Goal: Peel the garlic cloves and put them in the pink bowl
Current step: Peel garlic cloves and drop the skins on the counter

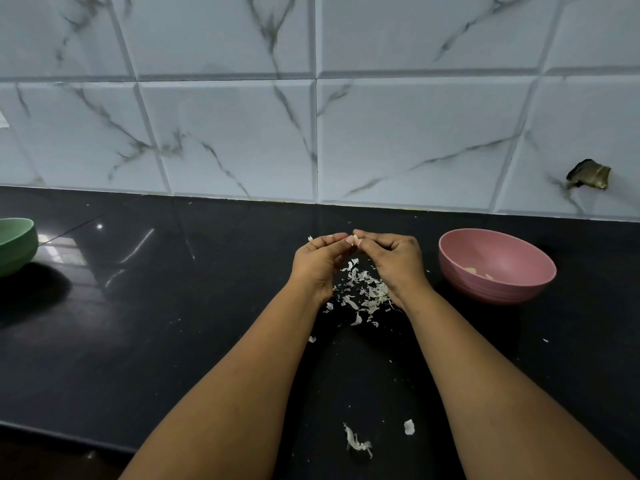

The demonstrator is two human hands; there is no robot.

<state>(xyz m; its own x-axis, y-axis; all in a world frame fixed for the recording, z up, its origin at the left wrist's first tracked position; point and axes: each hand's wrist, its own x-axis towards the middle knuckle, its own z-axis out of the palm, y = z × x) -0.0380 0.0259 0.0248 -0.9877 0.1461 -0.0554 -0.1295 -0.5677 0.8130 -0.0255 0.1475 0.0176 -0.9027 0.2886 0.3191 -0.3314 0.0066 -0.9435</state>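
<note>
Over black counter [173, 323], clove [352, 240] pinched crosswise.

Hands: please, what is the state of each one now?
Left hand: pinching the garlic clove.
Right hand: pinching the same clove, peeling it.

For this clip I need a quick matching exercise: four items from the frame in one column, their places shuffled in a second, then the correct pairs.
Things:
1. pink bowl
2. green bowl
3. garlic clove
4. pile of skins

Places:
A. far left edge of the counter
B. pinched between the left hand and right hand
C. on the counter below the hands
D. right of the hands, a few peeled pieces inside

Pairs: 1-D, 2-A, 3-B, 4-C
</note>
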